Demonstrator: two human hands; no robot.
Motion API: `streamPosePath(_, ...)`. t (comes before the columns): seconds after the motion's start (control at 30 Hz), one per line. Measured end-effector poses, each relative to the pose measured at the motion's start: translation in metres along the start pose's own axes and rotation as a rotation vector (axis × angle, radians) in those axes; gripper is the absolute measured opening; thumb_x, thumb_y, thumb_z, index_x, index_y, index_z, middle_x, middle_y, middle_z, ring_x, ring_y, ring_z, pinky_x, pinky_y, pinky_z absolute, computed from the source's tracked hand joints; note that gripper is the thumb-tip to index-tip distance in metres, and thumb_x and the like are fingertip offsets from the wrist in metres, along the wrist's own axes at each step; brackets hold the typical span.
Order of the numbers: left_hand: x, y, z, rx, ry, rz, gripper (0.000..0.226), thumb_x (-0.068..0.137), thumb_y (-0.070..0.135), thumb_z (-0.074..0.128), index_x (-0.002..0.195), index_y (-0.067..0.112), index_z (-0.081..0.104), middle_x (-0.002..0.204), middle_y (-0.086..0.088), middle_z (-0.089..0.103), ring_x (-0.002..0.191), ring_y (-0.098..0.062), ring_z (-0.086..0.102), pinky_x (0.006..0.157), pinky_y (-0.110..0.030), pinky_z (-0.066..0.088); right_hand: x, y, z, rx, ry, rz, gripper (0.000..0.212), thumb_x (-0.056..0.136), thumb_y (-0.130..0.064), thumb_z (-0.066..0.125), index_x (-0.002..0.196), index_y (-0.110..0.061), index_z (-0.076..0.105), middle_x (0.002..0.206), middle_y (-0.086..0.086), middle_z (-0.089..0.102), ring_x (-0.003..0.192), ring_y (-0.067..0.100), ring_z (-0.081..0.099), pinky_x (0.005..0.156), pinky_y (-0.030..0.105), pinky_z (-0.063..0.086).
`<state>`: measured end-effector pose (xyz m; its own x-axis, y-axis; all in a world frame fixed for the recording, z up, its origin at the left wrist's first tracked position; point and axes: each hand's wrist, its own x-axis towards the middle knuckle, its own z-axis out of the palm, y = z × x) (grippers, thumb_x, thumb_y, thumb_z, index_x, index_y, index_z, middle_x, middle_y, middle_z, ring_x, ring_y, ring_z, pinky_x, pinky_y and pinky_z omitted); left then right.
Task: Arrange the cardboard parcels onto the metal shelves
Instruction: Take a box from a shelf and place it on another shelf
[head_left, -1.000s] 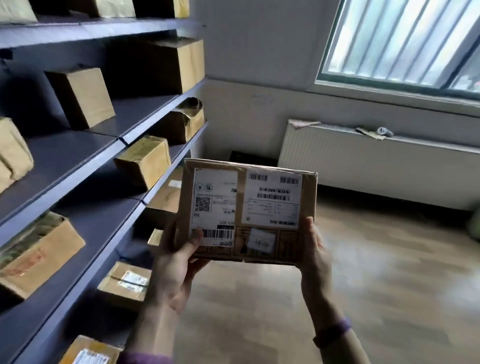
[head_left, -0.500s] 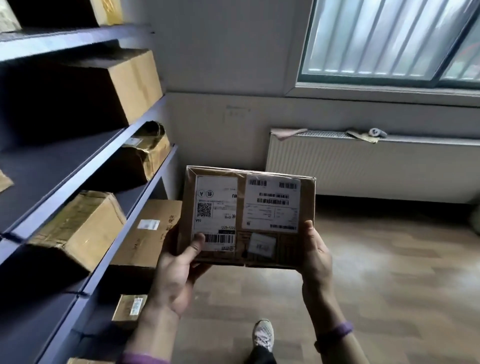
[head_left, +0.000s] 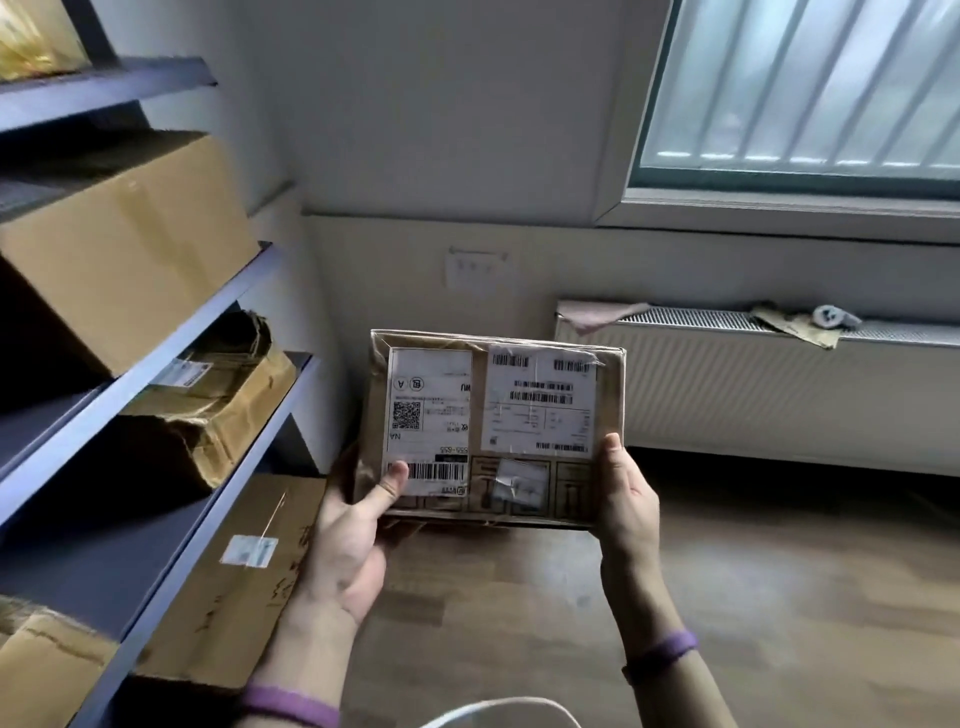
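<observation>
Holding a flat brown cardboard parcel with white shipping labels (head_left: 493, 431) in mid-air, beside the front edge of the grey metal shelves (head_left: 156, 358): left hand (head_left: 353, 540) clamped on its lower left corner, thumb over a barcode; right hand (head_left: 626, 499) clasping its right edge. Resting on the shelves: a large plain brown carton (head_left: 119, 249) on an upper level, a crumpled brown parcel (head_left: 218, 410) below it, a flat brown box with a small white sticker (head_left: 234, 582) lower still. Cut off at the left edge, another box (head_left: 41, 670), possibly torn. Label print too small to read.
</observation>
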<state>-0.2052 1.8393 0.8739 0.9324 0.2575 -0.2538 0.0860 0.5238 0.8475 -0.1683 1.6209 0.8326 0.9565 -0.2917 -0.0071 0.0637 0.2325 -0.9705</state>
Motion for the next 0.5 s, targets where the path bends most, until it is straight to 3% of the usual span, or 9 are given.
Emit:
streamPosePath(0.23, 0.132, -0.003, 0.031, -0.003, 0.016, -0.048, 0.049, 0.071, 0.015, 0.068, 0.117, 0.029, 0.061, 0.122, -0.004, 0.068, 0.115, -0.03, 0.061, 0.091, -0.051, 0.05, 0.121, 0.026, 0.038, -0.023, 0.01, 0.03, 0.051, 0.089, -0.052, 0.051, 0.122, -0.018, 0.068, 0.113, -0.002, 0.074, 0.111, 0.018, 0.067, 0.102, 0.053, 0.049)
streamPosePath(0.4, 0.248, -0.014, 0.046, 0.041, -0.023, -0.112, 0.048, 0.073, 0.019, 0.068, 0.119, 0.029, 0.058, 0.114, -0.001, 0.072, 0.102, -0.024, 0.069, 0.069, -0.039, 0.057, 0.213, 0.062, 0.069, -0.092, 0.036, 0.041, 0.043, 0.094, -0.055, 0.05, 0.117, -0.025, 0.071, 0.11, -0.003, 0.075, 0.108, 0.017, 0.069, 0.099, 0.051, 0.051)
streamPosePath(0.5, 0.326, -0.019, 0.058, 0.029, -0.045, -0.165, 0.054, 0.075, 0.017, 0.068, 0.126, 0.027, 0.055, 0.118, -0.003, 0.07, 0.106, -0.026, 0.067, 0.072, -0.04, 0.056, 0.277, 0.082, 0.09, -0.121, 0.095, 0.064, 0.047, 0.092, -0.055, 0.049, 0.12, -0.022, 0.069, 0.11, -0.004, 0.075, 0.109, 0.014, 0.068, 0.101, 0.048, 0.05)
